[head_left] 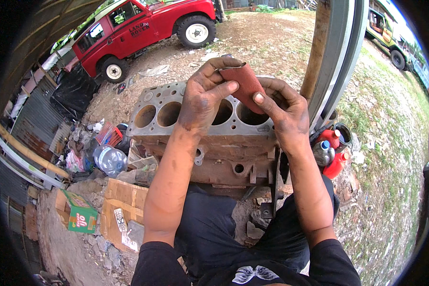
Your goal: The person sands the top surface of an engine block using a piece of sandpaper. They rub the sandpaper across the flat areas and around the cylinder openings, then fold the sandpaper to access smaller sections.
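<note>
Black shirt [162, 268] nearest, your bare forearms [169, 190] reaching up out of its sleeves. Grip closed in both hands on one curled reddish-brown abrasive sheet [245, 85]: your left hand [202, 97] pinches its upper left part, thumb across the face; your right hand [287, 112] pinches the lower right part. From here the sheet overlaps the right half of the engine block [214, 145]; cannot tell whether it touches. Four round bores [145, 116] in the block's grey top. Beyond, left: clear plastic jug [110, 160], green box [82, 214]. Right: red bottles [336, 165]. Farthest: red vehicle [143, 29] on stony ground.
</note>
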A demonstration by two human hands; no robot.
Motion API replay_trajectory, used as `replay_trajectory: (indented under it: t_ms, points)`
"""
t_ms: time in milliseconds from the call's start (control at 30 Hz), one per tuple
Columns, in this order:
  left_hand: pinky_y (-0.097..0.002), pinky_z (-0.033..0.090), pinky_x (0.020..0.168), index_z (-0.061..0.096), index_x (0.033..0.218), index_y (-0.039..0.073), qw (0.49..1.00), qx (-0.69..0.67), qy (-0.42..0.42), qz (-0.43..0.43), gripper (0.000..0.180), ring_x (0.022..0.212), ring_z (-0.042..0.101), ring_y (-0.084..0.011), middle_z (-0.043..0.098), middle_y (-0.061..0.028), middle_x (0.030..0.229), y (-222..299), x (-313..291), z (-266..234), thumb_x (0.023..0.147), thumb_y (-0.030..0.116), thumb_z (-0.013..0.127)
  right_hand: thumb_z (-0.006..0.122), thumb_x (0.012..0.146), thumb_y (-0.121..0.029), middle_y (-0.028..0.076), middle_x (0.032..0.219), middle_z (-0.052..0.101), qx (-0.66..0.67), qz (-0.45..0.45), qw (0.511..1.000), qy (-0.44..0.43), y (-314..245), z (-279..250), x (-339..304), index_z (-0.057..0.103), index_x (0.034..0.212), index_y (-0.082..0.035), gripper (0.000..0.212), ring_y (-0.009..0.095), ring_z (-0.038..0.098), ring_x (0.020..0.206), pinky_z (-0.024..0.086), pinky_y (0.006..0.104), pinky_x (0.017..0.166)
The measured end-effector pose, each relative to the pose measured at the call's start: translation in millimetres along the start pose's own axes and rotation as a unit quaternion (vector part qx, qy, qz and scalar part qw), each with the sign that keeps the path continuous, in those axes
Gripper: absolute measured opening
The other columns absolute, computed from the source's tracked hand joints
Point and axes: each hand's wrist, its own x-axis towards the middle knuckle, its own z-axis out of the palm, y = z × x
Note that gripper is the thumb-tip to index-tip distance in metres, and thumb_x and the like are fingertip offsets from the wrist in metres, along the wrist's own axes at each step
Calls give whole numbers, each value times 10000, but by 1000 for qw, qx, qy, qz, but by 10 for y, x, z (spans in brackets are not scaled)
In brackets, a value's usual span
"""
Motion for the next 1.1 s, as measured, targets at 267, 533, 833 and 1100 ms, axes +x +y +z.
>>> replay_trajectory:
  t_ms: [267,533,833,1100]
  points:
    - [-334,609,980,643,1367,-13,984,149,49,86,445,1110,712,-185,747,-130,1217,-47,44,129,942,-12,779,865,932,-159,81,1081,816,-44,-11,999,25,35,-43,12,799,1233,-13,340,129,727,980,570,299,909]
    - [-361,621,982,616,1411,-44,995,78,35,44,498,1162,708,-209,721,-157,1235,-56,3,189,953,58,785,882,910,-155,70,1082,821,-109,-84,989,51,81,-42,16,806,1213,-20,340,114,720,995,556,289,921]
    - [-374,613,1038,621,1420,-54,997,54,52,1,521,1203,704,-227,716,-174,1273,-79,-6,208,944,69,793,885,883,-136,56,1014,800,-136,-68,987,41,74,-82,21,831,1160,-40,298,130,690,908,551,308,877]
    - [-321,614,989,631,1417,-55,999,24,36,14,506,1122,718,-192,725,-127,1214,-99,-21,232,943,23,789,889,849,-96,106,992,798,-221,-156,961,58,56,-80,24,844,1125,-64,281,188,727,879,564,323,833]
